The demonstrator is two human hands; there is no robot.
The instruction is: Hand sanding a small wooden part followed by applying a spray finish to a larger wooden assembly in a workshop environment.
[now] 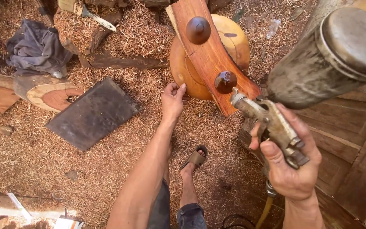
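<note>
My right hand (291,163) grips a metal spray gun (267,121) with a large grimy cup (327,59) on top; its nozzle points at a dark glossy wooden knob (225,82). That knob and a second one (198,30) stand on a reddish wooden plank (206,55) lying across a round yellow wooden stump (238,36). My left hand (173,100) reaches forward, fingers loosely curled, right beside the stump's near edge and holding nothing. A hose (264,212) hangs from the gun's base.
Wood shavings cover the ground. A dark flat slab (93,113) lies left of my arm. Cut wood pieces (43,91) and a grey cloth (34,48) lie at the far left. Wooden boards (352,144) are on the right. My sandalled foot (193,163) stands below the stump.
</note>
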